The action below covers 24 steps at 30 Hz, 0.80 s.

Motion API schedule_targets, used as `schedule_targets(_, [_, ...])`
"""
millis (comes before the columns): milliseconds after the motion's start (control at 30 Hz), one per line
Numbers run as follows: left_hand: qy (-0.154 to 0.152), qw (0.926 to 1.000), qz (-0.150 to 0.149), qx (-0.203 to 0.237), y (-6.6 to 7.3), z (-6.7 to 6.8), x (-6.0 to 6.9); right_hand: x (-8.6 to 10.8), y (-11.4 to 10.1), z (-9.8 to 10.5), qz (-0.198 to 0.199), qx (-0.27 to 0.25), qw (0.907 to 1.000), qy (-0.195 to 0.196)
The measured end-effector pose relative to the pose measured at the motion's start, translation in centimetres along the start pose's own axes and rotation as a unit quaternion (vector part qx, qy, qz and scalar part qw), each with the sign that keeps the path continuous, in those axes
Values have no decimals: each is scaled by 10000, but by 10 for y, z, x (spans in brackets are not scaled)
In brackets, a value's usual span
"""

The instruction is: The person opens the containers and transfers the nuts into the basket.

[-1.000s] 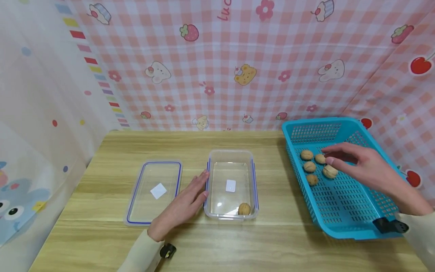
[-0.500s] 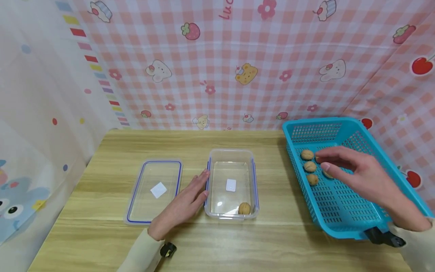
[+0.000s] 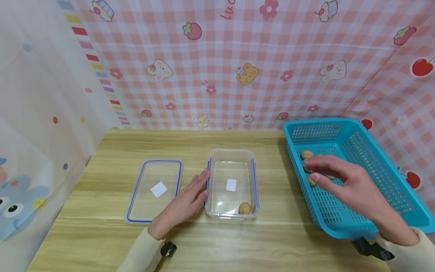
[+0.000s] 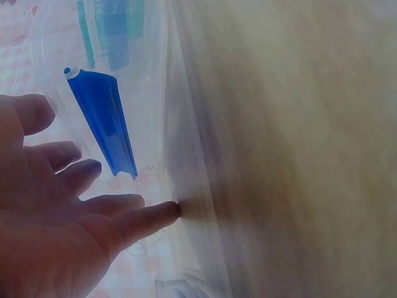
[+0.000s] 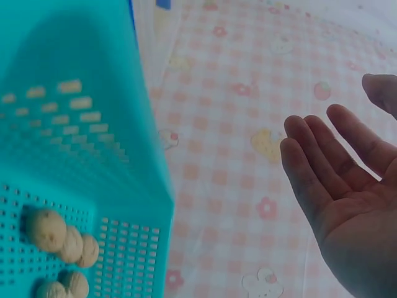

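Note:
My left hand [image 3: 181,207] has its fingers extended, their tips against the left side of a clear plastic food container [image 3: 231,153]. In the left wrist view, the container's blue side latch [image 4: 104,121] hangs beside those fingers. One walnut [image 3: 244,208] lies in the container's near right corner. Over the left part of a turquoise basket [image 3: 395,170], my right hand [image 3: 346,187] hovers with loosely bent fingers. It holds nothing, as the right wrist view shows. Several walnuts [image 5: 48,231] rest on the basket floor; the right hand partly hides them in the head view.
Left of the container, its clear lid [image 3: 146,206] with a blue seal lies flat on the wooden table [image 3: 221,249]. A pink checked cloth [image 3: 210,68] hangs behind the table. The basket's raised walls stand at the right side.
My right hand has moved left and slightly toward me over the basket, from the right-hand walnuts to the left-hand ones. The left hand, container and lid have stayed put.

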<state>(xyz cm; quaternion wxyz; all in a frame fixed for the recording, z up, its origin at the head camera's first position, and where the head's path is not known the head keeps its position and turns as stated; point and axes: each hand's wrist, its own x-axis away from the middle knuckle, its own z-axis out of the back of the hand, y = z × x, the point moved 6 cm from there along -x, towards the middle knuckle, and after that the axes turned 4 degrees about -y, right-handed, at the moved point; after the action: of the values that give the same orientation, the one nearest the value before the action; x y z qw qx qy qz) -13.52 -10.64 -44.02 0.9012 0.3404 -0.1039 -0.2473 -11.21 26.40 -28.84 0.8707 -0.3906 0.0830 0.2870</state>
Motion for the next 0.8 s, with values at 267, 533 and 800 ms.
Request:
schedule_targets(267, [-37,10000,58,4,0,0,0,2,-12,-18,103,-195,9997,-86])
schedule_targets(533, [-87,9999,121,3,0,-1,0,-3,-20,-39,190,-393,9988,-219])
schedule_targets(800, [-51,10000,69,27,1,0,0,-10,-24,-60,191,-509,9982,-270])
